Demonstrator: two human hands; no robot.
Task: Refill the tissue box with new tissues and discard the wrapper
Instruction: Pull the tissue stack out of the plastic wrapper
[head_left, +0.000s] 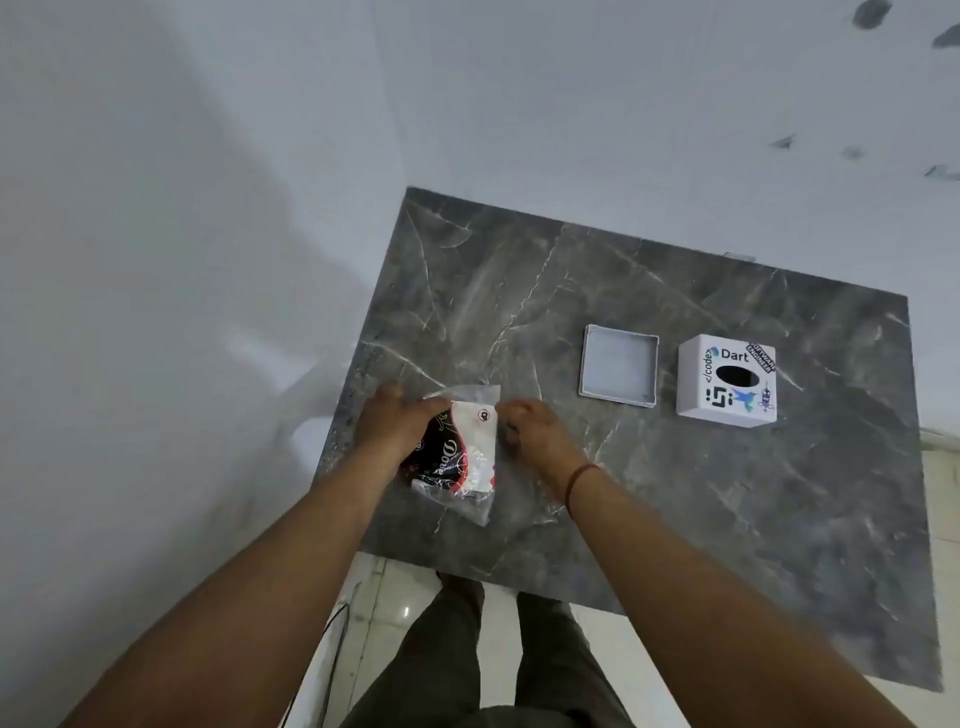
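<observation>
A tissue pack (460, 457) in a clear plastic wrapper with black, red and white print lies on the grey marble table (675, 493) near its left edge. My left hand (395, 426) grips the pack's left upper side. My right hand (530, 426) pinches the wrapper's upper right edge with closed fingers. The white cube tissue box (727, 382), covered in stickers and with a dark oval opening facing up, stands to the right. Its grey square base lid (618, 366) lies hollow side up between the pack and the box.
White walls stand behind and left of the table. Below the table's near edge I see white floor tiles, my legs in dark trousers (467, 649) and a thin dark cable (332, 623). A red thread circles my right wrist.
</observation>
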